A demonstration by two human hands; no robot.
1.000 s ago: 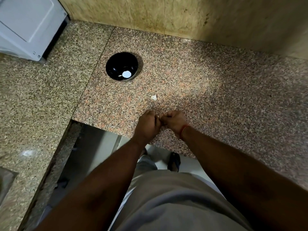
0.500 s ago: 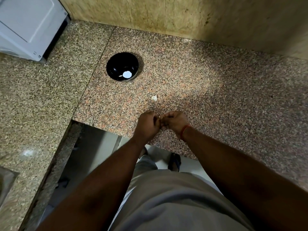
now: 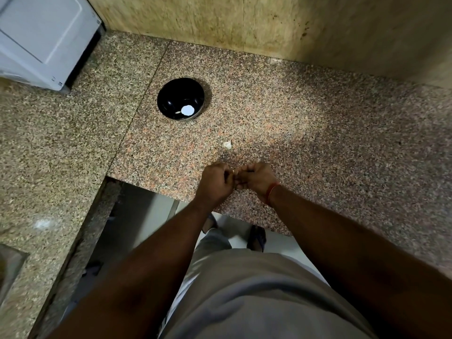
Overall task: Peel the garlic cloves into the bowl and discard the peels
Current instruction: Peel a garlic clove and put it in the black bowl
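Note:
My left hand (image 3: pixel 215 183) and my right hand (image 3: pixel 256 178) are pressed together above the front edge of the granite counter (image 3: pixel 305 133). Their curled fingers pinch a garlic clove (image 3: pixel 234 172), of which only a pale sliver shows between them. A loose unpeeled garlic clove (image 3: pixel 227 144) lies on the counter just beyond my hands. Further back to the left stands a black bowl (image 3: pixel 171 99) with a pale clove (image 3: pixel 177 112) beside a bright white spot at its bottom.
A white appliance (image 3: pixel 41 37) stands at the back left corner. A tan stone wall (image 3: pixel 269 25) closes the back. The counter is cut out in front of me, with the floor and my feet (image 3: pixel 256 237) below.
Both hands stay in the same place with only slight finger movement on the clove. The loose clove and the bowl have not moved.

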